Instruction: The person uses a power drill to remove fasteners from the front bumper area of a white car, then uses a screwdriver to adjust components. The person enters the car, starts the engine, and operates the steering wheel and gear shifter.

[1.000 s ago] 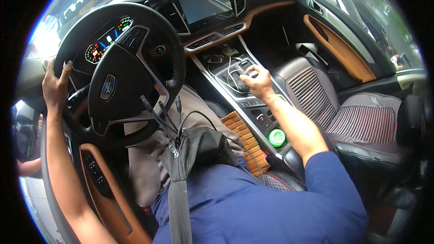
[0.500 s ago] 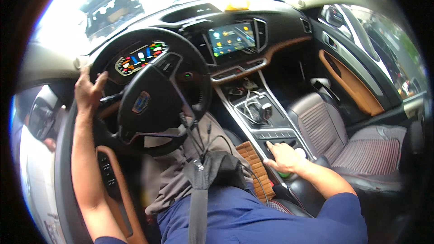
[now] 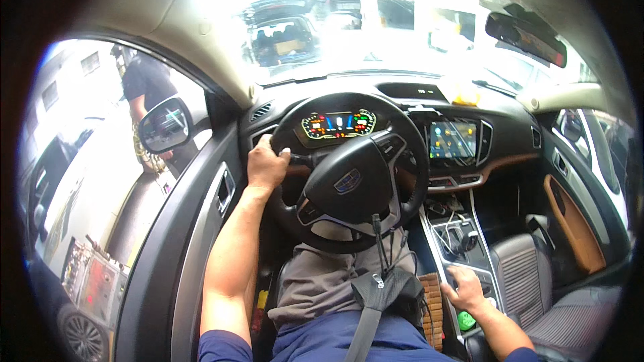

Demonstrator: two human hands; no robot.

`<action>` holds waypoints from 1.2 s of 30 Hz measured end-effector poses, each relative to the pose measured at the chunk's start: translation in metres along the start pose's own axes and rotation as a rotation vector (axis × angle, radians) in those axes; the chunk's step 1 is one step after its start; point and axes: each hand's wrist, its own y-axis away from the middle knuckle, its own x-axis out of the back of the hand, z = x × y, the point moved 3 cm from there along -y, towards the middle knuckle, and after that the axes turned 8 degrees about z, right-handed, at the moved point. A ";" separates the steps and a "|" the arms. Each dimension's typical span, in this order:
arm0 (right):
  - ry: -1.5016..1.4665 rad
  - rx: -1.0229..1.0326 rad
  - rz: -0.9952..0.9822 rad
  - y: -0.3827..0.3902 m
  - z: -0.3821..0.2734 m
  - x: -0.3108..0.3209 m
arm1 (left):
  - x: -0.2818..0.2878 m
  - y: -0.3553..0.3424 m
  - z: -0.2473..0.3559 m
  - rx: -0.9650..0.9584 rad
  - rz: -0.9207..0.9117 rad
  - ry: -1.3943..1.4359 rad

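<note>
My left hand (image 3: 266, 166) is closed round the left side of the black steering wheel (image 3: 355, 177), its thumb pointing toward a stalk behind the rim. The wheel sits turned, with its spokes aslant. My right hand (image 3: 465, 289) rests over the centre console (image 3: 493, 275), behind the gear lever (image 3: 467, 236). Its fingers are apart and it holds nothing that I can see. Next to my right wrist is a green round item (image 3: 465, 321). Beyond the wheel, the instrument cluster (image 3: 339, 124) is lit.
A lit touchscreen (image 3: 453, 139) stands right of the wheel. A dark bag (image 3: 392, 295) with cables lies on my lap, beside a brown beaded cover (image 3: 431, 312). Outside the left window, a person (image 3: 147, 84) stands past the side mirror (image 3: 164, 126). A car with its tailgate raised (image 3: 285, 37) is ahead.
The view has swung left and up, bringing the left window and rear-view mirror into sight. My left hand's fingers, earlier spread at the rim, now wrap it. My right hand remains at the console.
</note>
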 end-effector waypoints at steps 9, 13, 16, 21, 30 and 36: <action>-0.340 0.013 0.665 -0.249 -0.086 0.030 | 0.001 -0.007 0.000 -0.025 -0.012 -0.052; -0.262 -0.224 0.601 -0.312 -0.094 0.013 | -0.003 -0.006 0.003 -0.037 -0.009 -0.012; -0.292 -0.197 0.585 -0.315 -0.086 0.011 | 0.000 -0.007 0.005 -0.045 -0.006 -0.054; -0.307 -0.264 0.609 -0.313 -0.077 0.003 | -0.001 -0.013 0.011 -0.009 -0.042 -0.094; -0.266 -0.284 0.629 -0.313 -0.073 0.003 | -0.004 -0.011 0.007 -0.016 -0.003 -0.070; -0.264 -0.283 0.619 -0.313 -0.070 0.000 | -0.005 -0.010 0.008 -0.014 0.003 -0.068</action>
